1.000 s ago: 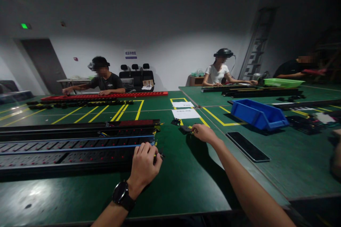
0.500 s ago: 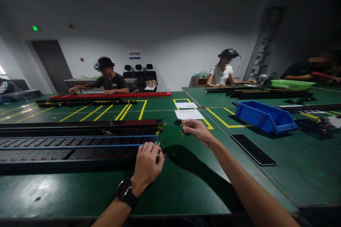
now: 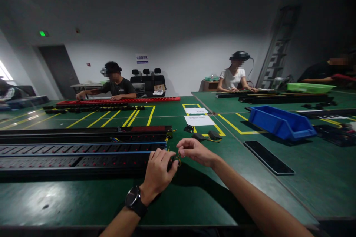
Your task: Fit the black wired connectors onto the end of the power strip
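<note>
Left hand (image 3: 159, 170), wristwatch (image 3: 135, 201) on its wrist, rests at the right end of the long black power strip (image 3: 83, 153), fingers curled closed against that end. Right hand (image 3: 196, 152) just beside it, fingertips pinched on a small dark part with yellow wire (image 3: 176, 161), held between the 2 hands at the strip's end; too small and dim to tell its shape. The strip lies lengthwise across the green surface (image 3: 194, 192), running off the left edge, with rows of sockets, red dots and a blue line along its length. A second black strip (image 3: 83, 132) lies parallel just behind it, with a reddish section near its right end. Beyond the right hand, 2 small black parts (image 3: 207, 136) with yellow wire lie on the surface, near a yellow-taped square holding 2 white sheets (image 3: 198, 120). To the right, a flat black panel (image 3: 272, 157) lies on the surface, and behind it stands a blue bin (image 3: 280, 122). Far side: a person in a dark shirt (image 3: 116, 87) with both hands on a long red strip (image 3: 119, 100); a person in a white shirt (image 3: 235, 78) at another black strip; a third person (image 3: 328, 72) at the far right near a green tray (image 3: 310, 87).
</note>
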`<state>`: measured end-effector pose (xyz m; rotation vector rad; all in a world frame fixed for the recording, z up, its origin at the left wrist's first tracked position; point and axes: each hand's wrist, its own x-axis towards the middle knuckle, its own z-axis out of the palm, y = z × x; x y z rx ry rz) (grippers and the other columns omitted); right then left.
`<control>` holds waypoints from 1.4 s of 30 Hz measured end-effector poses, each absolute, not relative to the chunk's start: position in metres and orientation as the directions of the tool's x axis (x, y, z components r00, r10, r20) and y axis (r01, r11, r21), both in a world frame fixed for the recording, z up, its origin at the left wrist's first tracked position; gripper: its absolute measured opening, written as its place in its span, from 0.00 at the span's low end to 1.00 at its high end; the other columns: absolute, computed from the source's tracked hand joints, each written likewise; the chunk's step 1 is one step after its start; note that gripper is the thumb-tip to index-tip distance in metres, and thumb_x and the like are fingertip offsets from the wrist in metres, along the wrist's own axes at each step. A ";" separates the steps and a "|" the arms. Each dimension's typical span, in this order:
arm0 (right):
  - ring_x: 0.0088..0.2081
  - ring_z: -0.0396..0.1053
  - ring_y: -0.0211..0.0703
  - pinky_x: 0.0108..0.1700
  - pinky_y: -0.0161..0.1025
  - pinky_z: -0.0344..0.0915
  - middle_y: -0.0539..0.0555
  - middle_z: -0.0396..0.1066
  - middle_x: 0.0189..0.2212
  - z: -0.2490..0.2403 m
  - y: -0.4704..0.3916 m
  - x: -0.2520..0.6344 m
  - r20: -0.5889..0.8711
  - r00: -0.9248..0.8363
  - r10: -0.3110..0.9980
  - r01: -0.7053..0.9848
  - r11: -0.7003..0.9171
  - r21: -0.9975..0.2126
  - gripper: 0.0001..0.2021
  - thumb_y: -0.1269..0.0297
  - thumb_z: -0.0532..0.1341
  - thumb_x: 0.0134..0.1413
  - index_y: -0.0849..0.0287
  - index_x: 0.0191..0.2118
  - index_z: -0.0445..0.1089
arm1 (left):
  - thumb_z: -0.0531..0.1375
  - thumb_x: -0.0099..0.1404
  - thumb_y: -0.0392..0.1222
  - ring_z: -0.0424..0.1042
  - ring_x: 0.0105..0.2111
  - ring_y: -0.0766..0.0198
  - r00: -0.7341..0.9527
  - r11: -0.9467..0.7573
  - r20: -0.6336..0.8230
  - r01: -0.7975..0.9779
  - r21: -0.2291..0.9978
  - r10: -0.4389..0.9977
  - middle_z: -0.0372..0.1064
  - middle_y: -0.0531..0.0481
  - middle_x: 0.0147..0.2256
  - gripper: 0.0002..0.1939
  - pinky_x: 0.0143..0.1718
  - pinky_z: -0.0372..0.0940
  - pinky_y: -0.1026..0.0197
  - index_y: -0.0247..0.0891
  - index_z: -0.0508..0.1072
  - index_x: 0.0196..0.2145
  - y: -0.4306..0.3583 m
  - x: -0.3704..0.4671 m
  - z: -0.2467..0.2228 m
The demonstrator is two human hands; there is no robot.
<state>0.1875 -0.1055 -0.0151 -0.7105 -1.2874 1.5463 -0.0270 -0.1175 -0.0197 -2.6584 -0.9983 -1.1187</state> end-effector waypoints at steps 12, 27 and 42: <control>0.31 0.69 0.35 0.38 0.36 0.65 0.49 0.74 0.29 -0.014 -0.106 0.188 0.168 -0.324 0.931 -0.309 0.064 -0.949 0.15 0.62 0.77 0.42 0.59 0.35 0.76 | 0.58 0.69 0.42 0.69 0.36 0.59 0.533 -0.785 0.602 0.547 0.290 0.594 0.74 0.50 0.33 0.07 0.40 0.59 0.55 0.40 0.74 0.35 -0.110 -0.016 -0.004; 0.21 0.58 0.29 0.23 0.31 0.54 0.45 0.64 0.23 -0.032 -0.078 0.210 0.023 0.203 0.979 -0.389 0.102 -0.916 0.13 0.63 0.72 0.39 0.58 0.32 0.72 | 0.60 0.68 0.40 0.74 0.38 0.63 0.602 -0.804 0.534 0.444 0.395 0.594 0.78 0.50 0.39 0.05 0.42 0.66 0.60 0.39 0.76 0.40 -0.027 -0.038 0.016; 0.20 0.57 0.29 0.22 0.31 0.49 0.46 0.65 0.24 -0.035 -0.075 0.206 -0.079 0.277 0.958 -0.327 0.016 -0.945 0.10 0.63 0.67 0.38 0.59 0.30 0.72 | 0.60 0.69 0.43 0.72 0.41 0.56 0.723 -0.737 0.289 0.671 -0.081 0.627 0.78 0.49 0.38 0.07 0.42 0.58 0.58 0.44 0.79 0.40 -0.033 -0.036 0.021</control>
